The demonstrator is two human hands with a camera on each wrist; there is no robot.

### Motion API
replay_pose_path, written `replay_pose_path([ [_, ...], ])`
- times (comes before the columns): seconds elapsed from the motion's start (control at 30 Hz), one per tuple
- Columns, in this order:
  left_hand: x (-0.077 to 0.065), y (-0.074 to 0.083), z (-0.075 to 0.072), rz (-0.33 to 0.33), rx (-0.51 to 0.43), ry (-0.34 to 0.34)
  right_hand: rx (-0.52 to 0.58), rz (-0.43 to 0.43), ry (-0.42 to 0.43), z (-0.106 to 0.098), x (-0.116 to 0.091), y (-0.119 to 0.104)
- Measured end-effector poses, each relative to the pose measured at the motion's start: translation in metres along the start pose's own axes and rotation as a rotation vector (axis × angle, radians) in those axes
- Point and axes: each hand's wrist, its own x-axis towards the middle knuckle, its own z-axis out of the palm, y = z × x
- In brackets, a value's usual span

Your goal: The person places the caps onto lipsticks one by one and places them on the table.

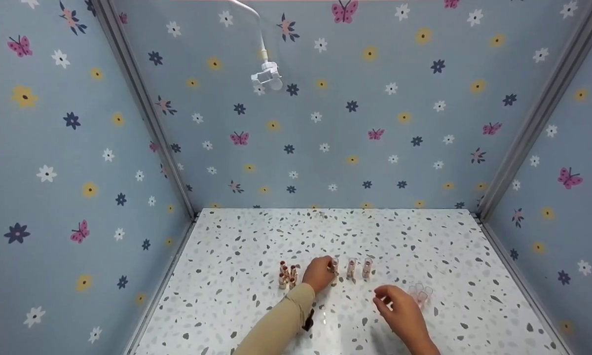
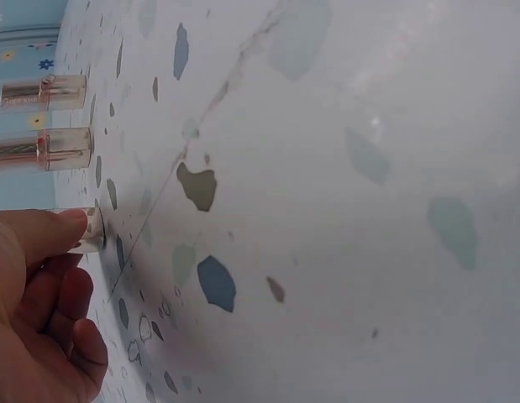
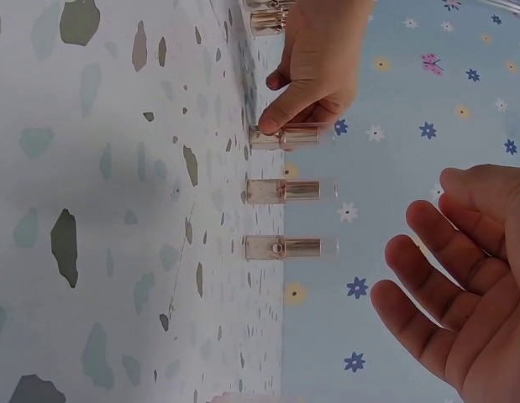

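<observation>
My left hand [image 1: 319, 272] pinches a lipstick tube [image 1: 335, 266] between thumb and fingers, low on its clear base [image 2: 93, 228]. The tube stands upright on the table, partly hidden by the hand. To its right, two more lipsticks [image 1: 351, 268] [image 1: 367, 268] stand upright under clear caps, making a row of three. My right hand [image 1: 398, 310] hovers right of the row and nearer to me, its fingers relaxed and holding nothing. In the right wrist view its fingers [image 3: 428, 294] spread loosely, apart from the row.
Left of my left hand stands a cluster of several uncapped lipsticks [image 1: 282, 281] with dark red tips. Several clear caps [image 1: 421, 293] are grouped just beyond my right hand. Flower-patterned walls enclose the speckled table [image 1: 246, 231]. A white bracket [image 1: 268, 76] hangs at the back wall.
</observation>
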Motion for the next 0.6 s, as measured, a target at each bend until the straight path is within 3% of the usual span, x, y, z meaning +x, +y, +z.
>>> replay_pose_path([
  [0.3,-0.003,-0.005,-0.004,-0.027,0.035,0.009,0.008,-0.024,0.005,-0.001,0.0,-0.001],
  [0.6,-0.019,0.02,-0.02,-0.065,0.106,0.035,0.009,-0.003,-0.004,-0.001,-0.002,0.001],
])
